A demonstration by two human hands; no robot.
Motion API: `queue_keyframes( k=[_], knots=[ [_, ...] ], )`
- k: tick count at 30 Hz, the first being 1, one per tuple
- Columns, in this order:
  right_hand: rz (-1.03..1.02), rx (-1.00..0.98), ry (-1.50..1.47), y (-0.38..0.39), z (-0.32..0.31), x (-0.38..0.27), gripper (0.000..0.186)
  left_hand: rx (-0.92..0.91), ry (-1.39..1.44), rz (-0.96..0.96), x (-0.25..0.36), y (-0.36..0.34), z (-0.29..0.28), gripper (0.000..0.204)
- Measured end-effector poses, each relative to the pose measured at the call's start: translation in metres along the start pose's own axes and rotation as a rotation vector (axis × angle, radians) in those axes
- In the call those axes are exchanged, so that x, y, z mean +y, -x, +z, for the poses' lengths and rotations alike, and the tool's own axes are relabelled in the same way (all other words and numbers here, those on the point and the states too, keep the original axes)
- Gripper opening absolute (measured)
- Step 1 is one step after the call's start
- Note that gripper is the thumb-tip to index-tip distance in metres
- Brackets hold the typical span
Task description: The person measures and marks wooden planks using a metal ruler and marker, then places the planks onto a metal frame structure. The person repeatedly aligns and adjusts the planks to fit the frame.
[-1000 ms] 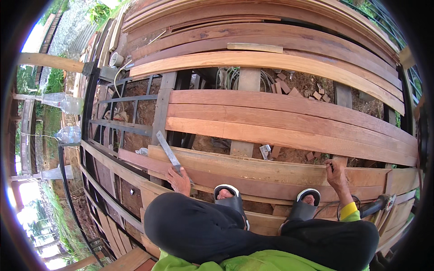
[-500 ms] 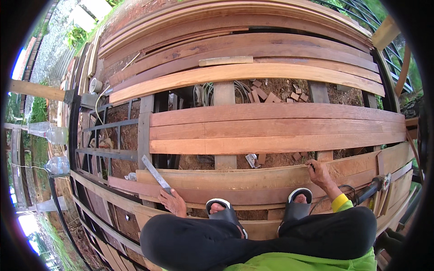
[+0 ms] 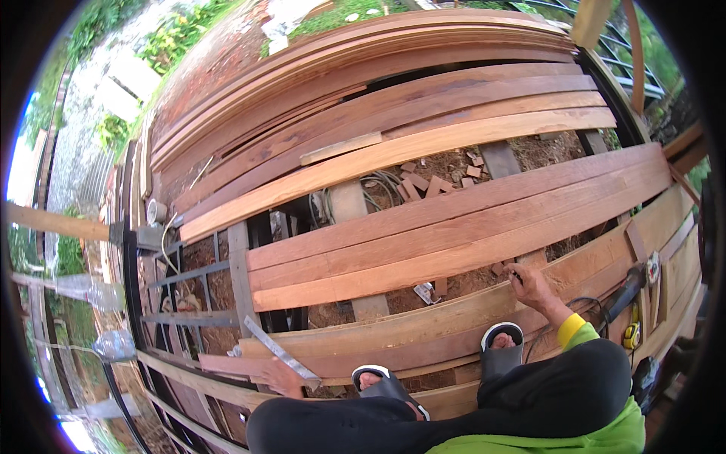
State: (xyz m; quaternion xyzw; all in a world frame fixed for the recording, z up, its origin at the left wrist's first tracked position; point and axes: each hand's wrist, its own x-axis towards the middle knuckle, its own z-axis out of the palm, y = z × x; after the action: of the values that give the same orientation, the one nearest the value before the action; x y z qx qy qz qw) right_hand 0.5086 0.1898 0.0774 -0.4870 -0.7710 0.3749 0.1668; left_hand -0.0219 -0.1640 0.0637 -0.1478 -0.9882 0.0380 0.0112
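Observation:
A metal square [image 3: 278, 349] lies slanted across the left part of the near planks [image 3: 378, 342]. My left hand [image 3: 283, 377] is beside its lower end, low over the boards. Motion smears those fingers, so their grip does not show. Farther right, my right hand [image 3: 534, 289] is closed in a pinch above the edge of a near plank; a small dark thing shows at its fingertips, too small to name. Beyond both hands, reddish planks [image 3: 454, 219] lie side by side across the supports.
An angle grinder [image 3: 629, 293] with a dark cord rests at the right, near a yellow tape measure [image 3: 631, 335]. My sandalled feet stand on the near boards. Broken brick-coloured pieces [image 3: 435, 185] lie on soil below the gaps. Black metal framing [image 3: 189, 318] is at the left.
The view has turned, so the planks slant up to the right. My left hand has shifted from the square's dark end to beside it. My right hand keeps its pinch.

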Motion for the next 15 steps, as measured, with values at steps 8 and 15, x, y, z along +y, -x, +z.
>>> queue_keyframes(
  k=[8, 15],
  knots=[
    [0.027, 0.107, 0.022, -0.020, -0.022, 0.014, 0.015, 0.261, 0.186, 0.863, 0.135, -0.132, -0.144, 0.044],
    [-0.052, 0.254, 0.030, -0.042, -0.028, 0.025, 0.016, 0.084, 0.061, 1.618, 0.341, -0.073, -0.209, 0.044]
  ],
)
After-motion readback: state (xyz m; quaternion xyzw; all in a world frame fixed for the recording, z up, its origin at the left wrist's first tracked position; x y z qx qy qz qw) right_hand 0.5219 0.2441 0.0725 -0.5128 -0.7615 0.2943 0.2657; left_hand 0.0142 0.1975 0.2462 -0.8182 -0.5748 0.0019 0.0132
